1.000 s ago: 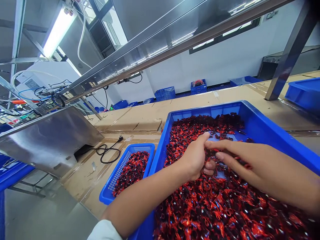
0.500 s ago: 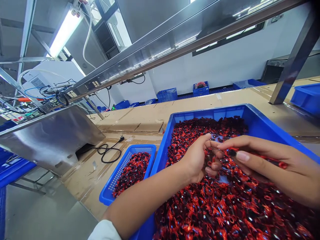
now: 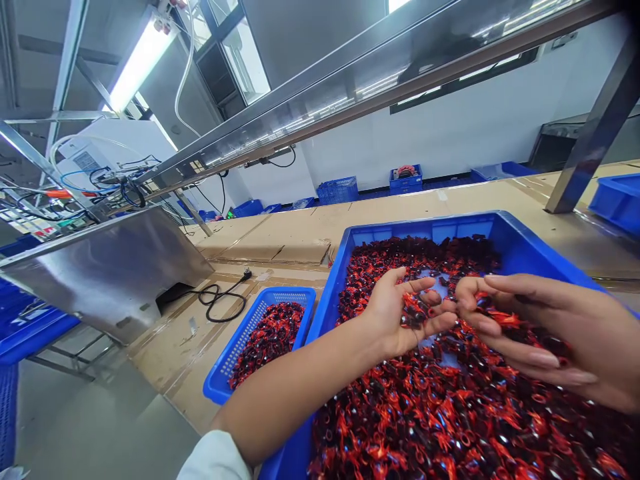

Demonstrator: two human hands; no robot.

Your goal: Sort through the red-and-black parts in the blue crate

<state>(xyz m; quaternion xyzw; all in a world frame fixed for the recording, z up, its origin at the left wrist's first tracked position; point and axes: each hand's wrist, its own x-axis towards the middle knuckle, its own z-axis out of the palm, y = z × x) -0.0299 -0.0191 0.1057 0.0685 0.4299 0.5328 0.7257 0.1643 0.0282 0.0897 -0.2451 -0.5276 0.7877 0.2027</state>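
Over a large blue bin [image 3: 545,257] heaped with small red and black parts [image 3: 400,413], my two hands nearly meet at the fingertips. My left hand [image 3: 405,313] is turned palm up, its fingers loosely curled round a few of the small red-and-black pieces. On the right, my right hand [image 3: 545,327] is cupped with several of the same pieces lying inside its bent fingers. Their exact kind is too small to make out; some have a ring end and red strands. Part of the right palm is hidden by its own fingers.
A smaller blue basket [image 3: 215,377] with similar parts stands left of the bin. A black power cord [image 3: 213,313] lies on the cardboard-covered table [image 3: 280,230]. A steel post [image 3: 583,153] rises behind, and another blue bin [image 3: 620,200] sits at far right.
My right thumb and index finger have parted from their pinch on a dark piece, and the right hand has turned so its load shows. The left fingers have opened somewhat.
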